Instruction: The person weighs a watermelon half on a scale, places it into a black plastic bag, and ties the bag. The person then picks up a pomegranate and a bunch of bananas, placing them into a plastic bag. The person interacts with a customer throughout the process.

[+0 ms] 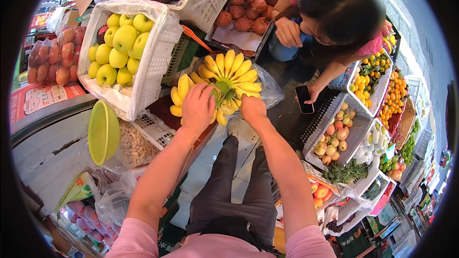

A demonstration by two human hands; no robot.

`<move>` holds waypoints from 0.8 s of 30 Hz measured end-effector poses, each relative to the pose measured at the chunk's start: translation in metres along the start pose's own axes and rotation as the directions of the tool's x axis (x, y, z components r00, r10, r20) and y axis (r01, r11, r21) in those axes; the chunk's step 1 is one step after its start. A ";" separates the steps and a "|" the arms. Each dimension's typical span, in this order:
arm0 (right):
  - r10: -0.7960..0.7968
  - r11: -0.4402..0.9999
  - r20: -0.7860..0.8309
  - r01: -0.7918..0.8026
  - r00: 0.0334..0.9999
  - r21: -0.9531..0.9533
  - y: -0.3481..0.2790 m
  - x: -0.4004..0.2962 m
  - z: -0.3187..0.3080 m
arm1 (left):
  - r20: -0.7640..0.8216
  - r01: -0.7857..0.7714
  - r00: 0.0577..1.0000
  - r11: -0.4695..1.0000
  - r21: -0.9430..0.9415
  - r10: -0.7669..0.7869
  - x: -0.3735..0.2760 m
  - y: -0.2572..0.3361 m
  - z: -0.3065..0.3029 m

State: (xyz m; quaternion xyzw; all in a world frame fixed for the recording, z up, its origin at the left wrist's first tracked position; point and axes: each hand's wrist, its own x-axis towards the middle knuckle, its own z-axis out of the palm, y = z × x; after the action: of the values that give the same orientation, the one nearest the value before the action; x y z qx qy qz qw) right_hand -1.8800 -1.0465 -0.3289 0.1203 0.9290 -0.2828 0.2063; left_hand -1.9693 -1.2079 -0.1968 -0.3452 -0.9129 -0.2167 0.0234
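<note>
Yellow bananas (245,68) fan out in a large bunch around a green crown, straight ahead of me. My left hand (198,109) grips the left part of the bananas near the cut green stem, its fingers curled over it. At the right side of the bunch, my right hand (253,108) is closed around the lower bananas, with its fingertips hidden. Behind and to the right of the fruit lies a clear plastic bag (269,82). Smaller bananas (222,119) show between my two hands.
A person (333,14) crouches at the upper right, holding a phone (304,99). Left of the bananas stands a white crate (161,43) of yellow-green apples (124,38). Beside a green plastic basket (104,132) lie peanuts (138,147). Fruit crates (358,129) line the right side.
</note>
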 end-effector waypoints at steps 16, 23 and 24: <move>0.156 0.963 0.067 -0.167 0.985 0.212 -0.006 -0.065 0.027 | -0.032 0.028 0.999 0.996 0.084 -0.026 -0.006 -0.002 0.020; 0.148 0.961 0.063 -0.158 0.987 0.226 0.004 -0.075 0.038 | -0.001 0.030 1.000 0.993 0.117 -0.030 -0.007 -0.001 0.021; 0.151 0.957 0.078 -0.165 0.985 0.236 0.003 -0.076 0.037 | 0.000 0.032 0.999 0.992 0.121 -0.032 -0.007 -0.001 0.021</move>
State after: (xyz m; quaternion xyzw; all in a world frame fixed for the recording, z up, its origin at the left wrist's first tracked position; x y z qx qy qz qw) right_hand -1.7996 -1.0733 -0.3242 0.2100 0.8684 -0.3800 0.2394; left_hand -1.9624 -1.2041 -0.2173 -0.3286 -0.9298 -0.1608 0.0398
